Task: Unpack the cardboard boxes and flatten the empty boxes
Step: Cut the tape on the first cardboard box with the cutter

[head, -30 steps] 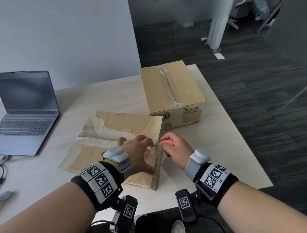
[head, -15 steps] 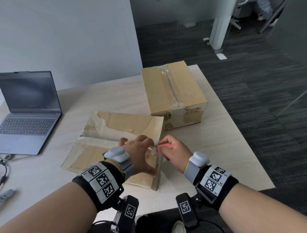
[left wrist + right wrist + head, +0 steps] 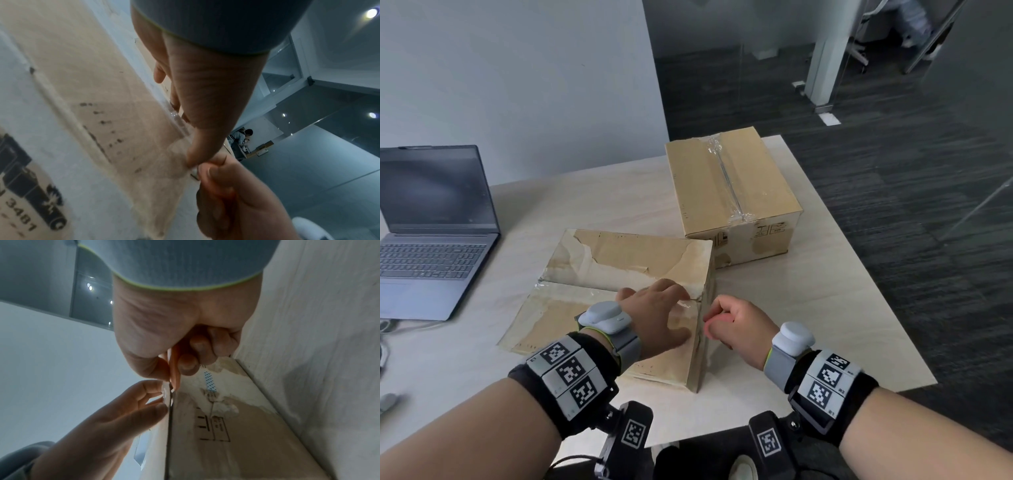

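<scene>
A worn, low cardboard box (image 3: 619,253) with a torn top lies in front of me on the table. My left hand (image 3: 654,308) rests on its top near the right edge, fingers spread and straight, over clear tape (image 3: 176,120). My right hand (image 3: 736,325) is curled round a small orange cutter (image 3: 174,369), whose tip sits at the box's upper right edge, just by my left fingertips (image 3: 160,407). A second box (image 3: 726,192), sealed with clear tape along its top seam, stands behind the first.
An open laptop (image 3: 431,222) sits at the table's left with cables near it. The pale table (image 3: 808,308) ends just right of the boxes, with dark carpet beyond. A grey wall stands behind, a glass partition and a white pillar farther back.
My right hand with the cutter has slid a little toward me along the box's right edge. My left hand has stayed pressed on the top.
</scene>
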Tool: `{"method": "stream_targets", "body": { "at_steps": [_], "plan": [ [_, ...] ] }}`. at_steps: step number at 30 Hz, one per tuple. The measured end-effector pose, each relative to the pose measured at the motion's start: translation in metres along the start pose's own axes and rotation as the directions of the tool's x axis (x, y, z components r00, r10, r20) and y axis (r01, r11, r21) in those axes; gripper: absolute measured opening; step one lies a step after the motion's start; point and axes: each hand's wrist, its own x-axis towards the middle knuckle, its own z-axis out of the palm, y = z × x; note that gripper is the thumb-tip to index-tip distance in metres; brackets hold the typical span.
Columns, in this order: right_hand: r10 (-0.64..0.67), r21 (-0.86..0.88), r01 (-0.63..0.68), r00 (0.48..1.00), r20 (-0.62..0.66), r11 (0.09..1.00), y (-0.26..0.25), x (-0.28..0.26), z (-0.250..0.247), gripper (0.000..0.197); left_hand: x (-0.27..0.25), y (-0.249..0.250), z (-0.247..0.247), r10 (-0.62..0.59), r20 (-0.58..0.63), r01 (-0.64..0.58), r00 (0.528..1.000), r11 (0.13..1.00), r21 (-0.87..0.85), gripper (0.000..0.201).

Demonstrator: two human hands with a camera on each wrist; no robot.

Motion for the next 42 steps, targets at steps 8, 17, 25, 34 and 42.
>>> {"method": "stream_targets", "body": {
  "at_steps": [8, 17, 25, 34, 42],
  "plan": [
    [0.087, 0.186, -0.058, 0.985, -0.150, 0.981, 0.009, 0.002, -0.014, 0.003, 0.024, -0.010, -0.016, 0.077, -0.094, -0.077, 0.993, 0.997, 0.000, 0.050],
    [0.105, 0.283, -0.042, 0.972, -0.210, 0.958, 0.004, 0.013, -0.018, 0.002, 0.065, 0.002, -0.029, 0.112, 0.136, -0.156, 0.984, 0.917, 0.366, 0.104],
    [0.121, 0.361, -0.027, 0.963, -0.241, 0.932, -0.001, 0.030, -0.006, 0.006, 0.082, 0.002, -0.038, 0.176, 0.235, -0.261, 0.956, 0.878, 0.401, 0.091],
    [0.089, 0.324, -0.003, 0.963, -0.253, 0.946, 0.003, 0.038, -0.005, 0.008, 0.087, -0.004, -0.021, 0.237, 0.098, -0.257, 0.966, 0.907, 0.333, 0.079],
    [0.064, 0.290, 0.003, 0.973, -0.223, 0.957, 0.003, 0.039, -0.006, 0.002, 0.084, 0.004, -0.021, 0.203, 0.073, -0.216, 0.976, 0.909, 0.358, 0.072]
  ]
}}
